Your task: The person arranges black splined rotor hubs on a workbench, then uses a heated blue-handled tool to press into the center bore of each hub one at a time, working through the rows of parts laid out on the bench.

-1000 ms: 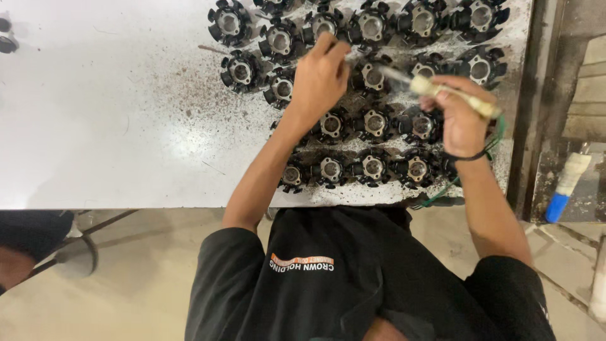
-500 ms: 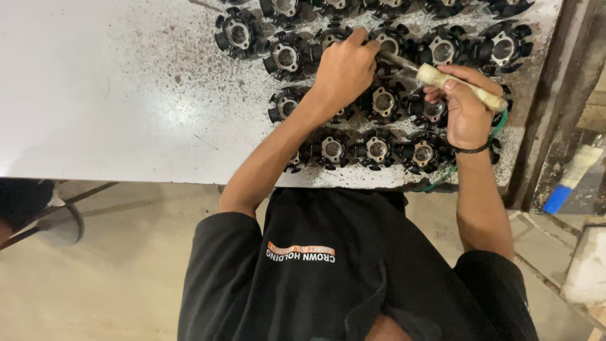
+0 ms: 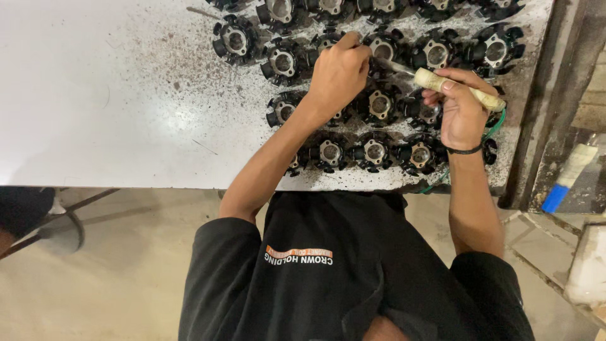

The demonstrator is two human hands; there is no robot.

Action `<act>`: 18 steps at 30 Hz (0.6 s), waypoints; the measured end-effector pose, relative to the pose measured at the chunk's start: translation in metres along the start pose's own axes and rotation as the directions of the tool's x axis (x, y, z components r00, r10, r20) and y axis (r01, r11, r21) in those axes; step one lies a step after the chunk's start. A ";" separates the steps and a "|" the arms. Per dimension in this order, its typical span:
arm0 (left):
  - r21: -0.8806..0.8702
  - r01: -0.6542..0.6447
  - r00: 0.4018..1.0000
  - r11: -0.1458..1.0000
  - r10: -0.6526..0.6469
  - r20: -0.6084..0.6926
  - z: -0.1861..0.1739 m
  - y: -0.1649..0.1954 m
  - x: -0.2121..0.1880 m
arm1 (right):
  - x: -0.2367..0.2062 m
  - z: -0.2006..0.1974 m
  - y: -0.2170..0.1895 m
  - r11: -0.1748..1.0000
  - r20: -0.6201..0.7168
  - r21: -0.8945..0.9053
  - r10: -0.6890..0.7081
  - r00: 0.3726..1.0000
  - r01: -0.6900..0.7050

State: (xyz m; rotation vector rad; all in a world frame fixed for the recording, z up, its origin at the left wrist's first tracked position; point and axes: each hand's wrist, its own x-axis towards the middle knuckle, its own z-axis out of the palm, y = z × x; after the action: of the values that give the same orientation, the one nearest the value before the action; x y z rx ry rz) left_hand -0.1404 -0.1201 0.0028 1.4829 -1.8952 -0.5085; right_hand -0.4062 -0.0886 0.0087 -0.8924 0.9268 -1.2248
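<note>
Several black round parts with pale metal centres (image 3: pixel 328 151) lie in rows on the white speckled table (image 3: pixel 126 113). My left hand (image 3: pixel 338 74) curls over one of these parts in the second row and presses on it with its fingertips. A tool with a pale wooden handle (image 3: pixel 457 88) is gripped in my right hand (image 3: pixel 464 117). Its thin metal shaft (image 3: pixel 396 65) runs left to the part under my left fingers. A dark band circles my right wrist.
A dark metal frame (image 3: pixel 549 126) borders the table on the right. Beyond it lies a white stick with a blue end (image 3: pixel 568 180). A green wire (image 3: pixel 495 126) hangs by my right hand. A stool base (image 3: pixel 60 230) stands on the floor at the left.
The view has drifted, so the table and parts sit higher and further right in the frame. Both hands stay together on the same cluster of parts, with the tool still pointing left.
</note>
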 end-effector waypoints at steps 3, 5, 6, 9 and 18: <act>0.093 -0.007 1.000 0.996 0.006 0.020 0.001 0.003 -0.002 | -0.001 0.001 0.001 0.999 -0.011 -0.044 -0.012 1.000 0.012; 0.110 -0.016 1.000 0.994 0.015 0.011 0.000 0.004 -0.003 | -0.001 0.001 0.001 1.000 -0.020 0.003 0.008 1.000 -0.008; 0.093 -0.024 1.000 0.995 0.024 0.000 0.000 0.005 -0.004 | -0.001 0.002 0.001 1.000 -0.026 0.025 0.018 1.000 -0.017; 0.054 -0.042 0.999 0.998 0.043 -0.022 0.000 0.005 -0.006 | -0.001 0.002 0.000 0.999 0.006 -0.049 0.001 1.000 0.000; 0.051 -0.038 0.996 0.998 0.042 -0.077 0.003 0.002 -0.008 | 0.000 0.001 0.002 1.000 0.015 -0.005 -0.012 1.000 0.012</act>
State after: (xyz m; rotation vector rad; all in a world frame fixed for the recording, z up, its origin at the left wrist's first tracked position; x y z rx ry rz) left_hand -0.1427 -0.1119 -0.0005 1.4724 -1.8847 -0.3819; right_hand -0.4051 -0.0879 0.0074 -0.9113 0.9144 -1.2245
